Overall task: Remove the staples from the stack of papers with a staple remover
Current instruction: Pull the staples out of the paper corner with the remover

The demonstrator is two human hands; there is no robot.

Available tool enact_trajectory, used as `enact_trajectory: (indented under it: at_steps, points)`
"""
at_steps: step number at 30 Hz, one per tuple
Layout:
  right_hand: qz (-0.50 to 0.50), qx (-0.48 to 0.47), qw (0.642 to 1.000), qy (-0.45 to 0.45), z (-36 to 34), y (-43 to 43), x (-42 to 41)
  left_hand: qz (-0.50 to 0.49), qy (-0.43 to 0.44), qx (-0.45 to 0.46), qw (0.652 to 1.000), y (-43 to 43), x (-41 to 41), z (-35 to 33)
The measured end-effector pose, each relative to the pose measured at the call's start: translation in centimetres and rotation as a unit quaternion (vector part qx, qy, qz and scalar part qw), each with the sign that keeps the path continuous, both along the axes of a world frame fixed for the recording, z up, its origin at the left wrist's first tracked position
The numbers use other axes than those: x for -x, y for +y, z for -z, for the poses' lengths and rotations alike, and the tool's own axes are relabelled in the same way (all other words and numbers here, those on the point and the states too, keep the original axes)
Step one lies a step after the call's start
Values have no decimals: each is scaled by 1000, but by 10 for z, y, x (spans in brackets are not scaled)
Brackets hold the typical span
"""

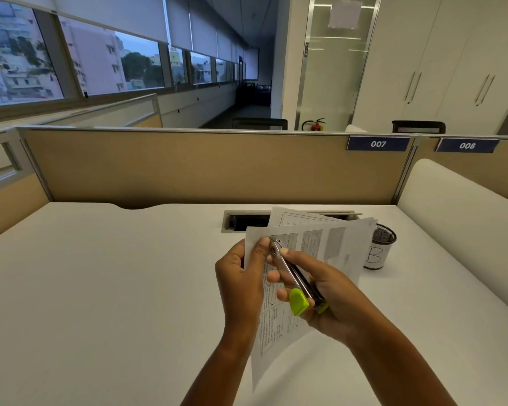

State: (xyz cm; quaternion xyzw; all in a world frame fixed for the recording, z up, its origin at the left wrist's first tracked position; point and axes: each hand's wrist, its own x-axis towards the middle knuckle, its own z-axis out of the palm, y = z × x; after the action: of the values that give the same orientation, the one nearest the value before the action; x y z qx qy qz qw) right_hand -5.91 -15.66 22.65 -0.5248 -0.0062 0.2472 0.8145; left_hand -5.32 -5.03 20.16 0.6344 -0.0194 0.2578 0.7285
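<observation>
Lime-handled steel staple remover [294, 277] gripped by right hand [333, 300]; left hand [241, 278] pinches printed papers [335, 244]

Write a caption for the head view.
The left hand holds papers while right hand sets staple remover at their corner.

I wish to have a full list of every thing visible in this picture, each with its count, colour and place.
papers: one stack, white printed, held over the desk
staple remover: one, steel and green, tip at the papers' upper left
cup: one, black mesh, white label B, desk's right side
desk: one, white, under the hands
cable slot: one, grey, desk's far edge
partitions: several, tan, around the desk
number plates: two, blue, atop the partitions
fire extinguisher: one, red, beyond the partitions
left hand: one, holds the papers
right hand: one, grips the staple remover
</observation>
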Motion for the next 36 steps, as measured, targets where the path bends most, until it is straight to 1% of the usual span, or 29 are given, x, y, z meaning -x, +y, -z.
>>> enact_trajectory:
  at_steps: [3, 5, 9, 11, 14, 17, 21, 24, 28, 36]
  points:
    - [10, 5, 1000, -9, 0, 0, 0, -6, -9, -23, 1000, 0, 1, 1]
    - [14, 28, 999, -33, 1, 1, 1, -13, -8, -38, 999, 0, 1, 2]
    - [35, 130, 983, -124, 1, 3, 2, -25, 3, -50, 998, 3, 1, 3]
    - [62, 212, 959, -179, 3, 5, 2, -19, 15, -53, 998, 5, 1, 2]
    - [105, 311, 909, -258, 6, 3, 2, -1, 36, -57, 998, 8, 0, -1]
    - [122, 359, 870, -316, 5, 1, 4, 18, 48, -67, 996, 11, 1, -4]
    - [132, 401, 835, -353, 3, -1, 4, 28, 50, -96, 994, 12, 3, -6]
    - [131, 423, 817, -370, 3, -3, 2, 36, 55, -107, 992, 14, 4, -8]
    - [133, 424, 809, -385, 5, -4, 1, 48, 52, -114, 991, 15, 4, -9]
    - [153, 378, 825, -391, 8, 2, -2, 15, 52, -93, 994, 12, 2, -10]
